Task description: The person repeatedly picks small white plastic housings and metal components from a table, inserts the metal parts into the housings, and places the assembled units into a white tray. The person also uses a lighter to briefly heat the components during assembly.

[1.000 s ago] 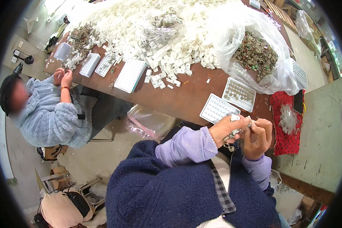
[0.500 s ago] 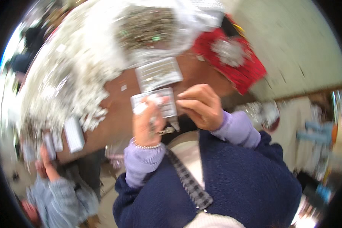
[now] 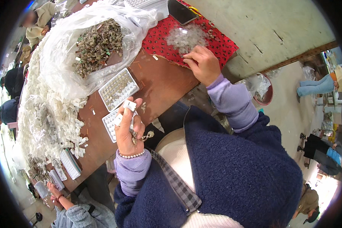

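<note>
My left hand (image 3: 127, 131) is closed around small white cards (image 3: 129, 105), with several small metallic trinkets (image 3: 149, 134) hanging by its palm and fingers. Beneath and beside it lies a white compartment tray (image 3: 109, 123), partly hidden by the hand. Just beyond is a second white tray (image 3: 119, 89) filled with rows of small round pieces. My right hand (image 3: 204, 65) is over the near edge of the red patterned cloth (image 3: 159, 40), thumb and forefinger pinched together. What sits between those fingertips is too small to make out. A pile of clear small plastic pieces (image 3: 184, 38) lies just beyond them.
A clear plastic bag (image 3: 59, 72) spreads around a heap of small brownish packets (image 3: 100, 43). White cards (image 3: 53, 117) are piled along the table's left. A phone (image 3: 182, 12) rests at the cloth's far end. Another person's hands (image 3: 57, 195) work at lower left.
My right hand has moved away from my left hand, right and forward to the red cloth. The left hand still holds the white cards. The whole view has turned.
</note>
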Demonstrator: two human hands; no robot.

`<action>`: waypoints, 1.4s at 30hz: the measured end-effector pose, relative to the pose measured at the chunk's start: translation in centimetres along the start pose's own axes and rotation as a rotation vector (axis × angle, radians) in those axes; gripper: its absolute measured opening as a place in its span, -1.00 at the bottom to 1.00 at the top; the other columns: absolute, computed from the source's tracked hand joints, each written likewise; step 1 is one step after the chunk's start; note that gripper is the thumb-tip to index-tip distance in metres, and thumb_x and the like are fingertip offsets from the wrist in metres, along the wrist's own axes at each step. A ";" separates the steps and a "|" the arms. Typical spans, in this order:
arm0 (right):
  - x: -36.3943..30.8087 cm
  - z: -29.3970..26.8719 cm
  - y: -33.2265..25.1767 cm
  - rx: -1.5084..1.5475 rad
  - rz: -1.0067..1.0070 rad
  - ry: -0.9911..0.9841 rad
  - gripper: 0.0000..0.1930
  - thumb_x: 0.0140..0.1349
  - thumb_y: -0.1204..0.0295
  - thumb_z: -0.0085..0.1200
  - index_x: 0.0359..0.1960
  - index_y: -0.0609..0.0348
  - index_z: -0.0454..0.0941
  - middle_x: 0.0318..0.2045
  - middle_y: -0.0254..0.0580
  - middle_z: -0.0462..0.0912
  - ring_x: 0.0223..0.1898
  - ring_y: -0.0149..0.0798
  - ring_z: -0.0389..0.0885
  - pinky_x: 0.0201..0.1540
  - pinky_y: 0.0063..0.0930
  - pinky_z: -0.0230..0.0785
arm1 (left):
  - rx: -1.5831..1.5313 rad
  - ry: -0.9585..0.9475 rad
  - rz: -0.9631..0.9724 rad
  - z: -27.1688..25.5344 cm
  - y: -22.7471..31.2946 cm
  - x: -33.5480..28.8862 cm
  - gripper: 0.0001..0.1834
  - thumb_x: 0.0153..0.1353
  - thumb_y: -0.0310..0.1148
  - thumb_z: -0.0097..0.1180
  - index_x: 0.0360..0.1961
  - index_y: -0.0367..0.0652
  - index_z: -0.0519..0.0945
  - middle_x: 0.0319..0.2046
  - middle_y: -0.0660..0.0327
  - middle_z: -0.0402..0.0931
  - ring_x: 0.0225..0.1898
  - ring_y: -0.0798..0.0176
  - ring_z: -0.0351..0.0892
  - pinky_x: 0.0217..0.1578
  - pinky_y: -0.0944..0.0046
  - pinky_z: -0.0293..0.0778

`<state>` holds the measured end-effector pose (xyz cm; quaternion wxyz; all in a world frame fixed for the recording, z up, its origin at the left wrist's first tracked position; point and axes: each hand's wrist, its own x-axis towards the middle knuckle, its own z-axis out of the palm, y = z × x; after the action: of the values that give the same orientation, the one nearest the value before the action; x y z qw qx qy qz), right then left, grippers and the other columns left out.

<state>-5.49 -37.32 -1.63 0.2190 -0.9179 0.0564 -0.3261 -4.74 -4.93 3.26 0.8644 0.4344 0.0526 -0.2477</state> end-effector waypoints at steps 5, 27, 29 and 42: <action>1.9 2.4 0.2 -0.177 0.000 -0.015 -0.90 0.23 0.39 0.34 -0.38 0.11 0.72 -0.34 -0.22 0.62 -0.14 -0.04 0.64 -0.04 -0.14 0.51 | 0.059 0.008 0.012 0.5 0.4 -0.1 -0.59 0.56 -0.28 0.17 0.31 -0.26 0.54 0.05 0.05 0.74 -0.61 0.60 0.32 -0.69 0.54 0.18; -2.1 -0.8 -15.0 0.831 -0.060 -0.185 -0.90 0.27 0.60 0.29 -0.25 0.22 0.60 -0.23 -0.18 0.66 -0.13 -0.27 0.64 0.11 -0.32 0.49 | 0.178 -0.134 0.071 -0.4 0.6 -1.5 -0.67 0.56 -0.29 0.13 0.19 -0.28 0.63 -0.15 0.16 0.75 -0.64 0.53 0.35 -0.68 0.51 0.16; -1.4 -0.7 -14.9 0.722 -0.218 -0.081 -0.86 0.20 0.57 0.35 -0.30 0.13 0.59 -0.24 -0.22 0.68 -0.13 -0.12 0.67 0.17 -0.16 0.50 | 0.162 -0.134 0.059 -0.5 0.7 -1.4 -0.66 0.57 -0.29 0.12 0.21 -0.28 0.63 -0.10 0.14 0.76 -0.63 0.54 0.36 -0.68 0.51 0.17; -0.7 -2.3 -14.4 0.530 -0.519 -0.209 -0.86 0.16 0.53 0.29 -0.30 0.15 0.55 -0.29 -0.21 0.63 -0.13 -0.05 0.69 0.23 -0.04 0.48 | 0.448 -0.124 0.089 -0.1 0.1 -1.8 -0.78 0.47 -0.30 0.29 -0.02 -0.21 0.73 -0.33 0.24 0.74 -0.55 0.54 0.47 -0.63 0.51 0.26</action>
<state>-7.97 -25.03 5.88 0.3635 -0.8414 -0.2868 -0.2787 -6.25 -4.09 3.77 0.7581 0.6011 -0.0763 -0.2410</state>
